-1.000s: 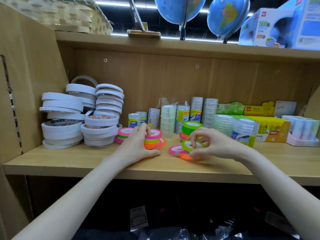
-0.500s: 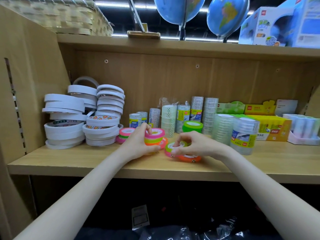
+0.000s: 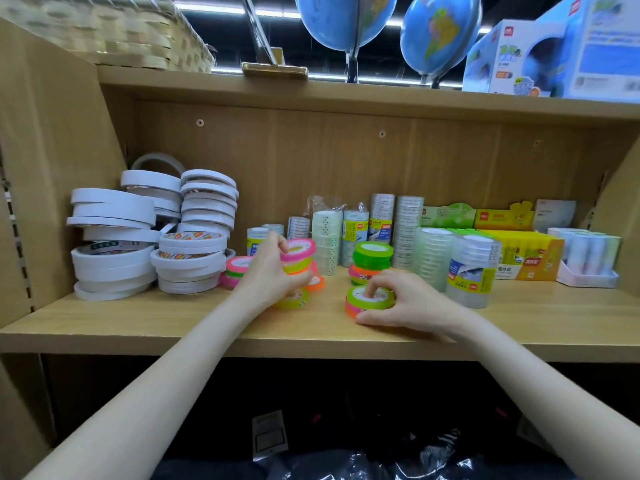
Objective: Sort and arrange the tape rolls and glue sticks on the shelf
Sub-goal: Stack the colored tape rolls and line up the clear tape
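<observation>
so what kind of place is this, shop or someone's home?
Most likely a stationery shop. The wooden shelf holds many identical stacked white tape rolls, shrink-wrapped clear tape packs and a yellow retail box, with boxed globes above. Stock in such multiples points to retail, not a home.

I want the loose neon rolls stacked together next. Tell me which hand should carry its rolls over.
Right. The right hand already has its grip on a short green-over-pink neon tape stack on bare shelf, while the left hand steadies the taller pink-topped neon tape stack.

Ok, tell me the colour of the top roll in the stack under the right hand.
Green top roll, seen in the head view.
</observation>
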